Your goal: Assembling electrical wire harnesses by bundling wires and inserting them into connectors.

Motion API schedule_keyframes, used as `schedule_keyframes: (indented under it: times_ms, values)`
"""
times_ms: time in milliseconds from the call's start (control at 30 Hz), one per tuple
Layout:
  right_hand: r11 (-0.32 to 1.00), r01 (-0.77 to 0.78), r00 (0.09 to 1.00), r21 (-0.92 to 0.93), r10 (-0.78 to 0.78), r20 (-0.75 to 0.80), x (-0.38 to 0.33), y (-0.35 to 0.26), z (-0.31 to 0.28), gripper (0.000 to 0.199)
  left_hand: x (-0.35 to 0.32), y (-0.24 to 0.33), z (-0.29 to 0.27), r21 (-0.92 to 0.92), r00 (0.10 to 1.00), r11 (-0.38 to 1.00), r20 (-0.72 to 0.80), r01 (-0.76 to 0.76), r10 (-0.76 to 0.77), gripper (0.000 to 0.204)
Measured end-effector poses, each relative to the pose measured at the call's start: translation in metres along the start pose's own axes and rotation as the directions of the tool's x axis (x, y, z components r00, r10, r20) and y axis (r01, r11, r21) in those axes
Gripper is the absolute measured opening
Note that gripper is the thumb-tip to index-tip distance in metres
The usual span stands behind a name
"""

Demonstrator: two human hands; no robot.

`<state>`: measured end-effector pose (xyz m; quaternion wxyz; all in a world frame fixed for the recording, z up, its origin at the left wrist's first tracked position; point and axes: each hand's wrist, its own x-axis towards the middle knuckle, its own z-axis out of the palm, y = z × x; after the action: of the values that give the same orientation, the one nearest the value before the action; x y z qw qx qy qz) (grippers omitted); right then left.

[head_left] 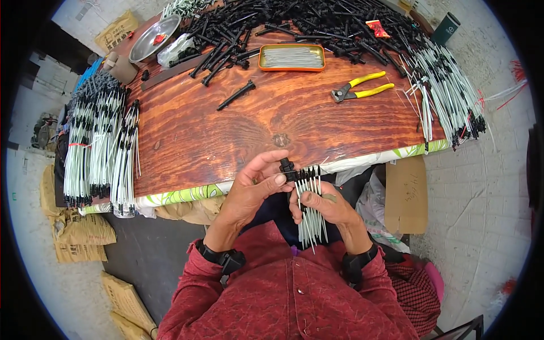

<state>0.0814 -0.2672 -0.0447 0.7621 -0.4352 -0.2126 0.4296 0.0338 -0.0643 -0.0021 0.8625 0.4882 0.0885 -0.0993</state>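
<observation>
At the table's near edge, my left hand (252,184) pinches a small black plastic part (287,168) between thumb and fingers. Close beside it on the right, my right hand (328,205) is closed around a bundle of thin white rods (310,226) with black pieces along their upper ends. The rods hang downward in front of my lap. The black part meets the top of the bundle; whether it is joined to a rod I cannot tell. Some right-hand fingers are hidden behind the rods.
On the wooden table (192,136) lie yellow-handled pliers (362,86), an orange-rimmed tray (262,59) of thin metal pins and a single black plastic tube (236,95). Black parts (317,22) heap at the back. Rod bundles (102,144) stand left, more rods (450,90) right.
</observation>
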Motion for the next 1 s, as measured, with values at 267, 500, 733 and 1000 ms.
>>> schedule_keyframes:
  times_ms: [267, 500, 733, 1000]
  values:
    - [1.0, 0.017, 0.999, -0.006, -0.017, -0.035, 0.002, 0.003, 0.003, 0.05, -0.003, -0.001, -0.003, 0.008, 1.0, 1.0, -0.018, -0.013, 0.013, 0.047]
    - [0.999, 0.029, 0.999, -0.042, -0.03, -0.028, 0.002, -0.001, 0.009, 0.05, -0.006, -0.002, -0.008, 0.021, 0.999, 0.999, 0.023, -0.029, 0.029, 0.049]
    - [0.998, 0.03, 0.999, -0.059, -0.032, -0.032, 0.002, -0.003, 0.01, 0.051, -0.006, -0.003, -0.009, 0.01, 0.997, 0.998, 0.042, -0.059, 0.058, 0.055]
    - [0.999, -0.01, 0.999, -0.049, 0.007, -0.049, 0.003, 0.001, 0.002, 0.055, -0.005, 0.0, -0.009, -0.019, 0.996, 1.0, 0.086, -0.019, 0.021, 0.056]
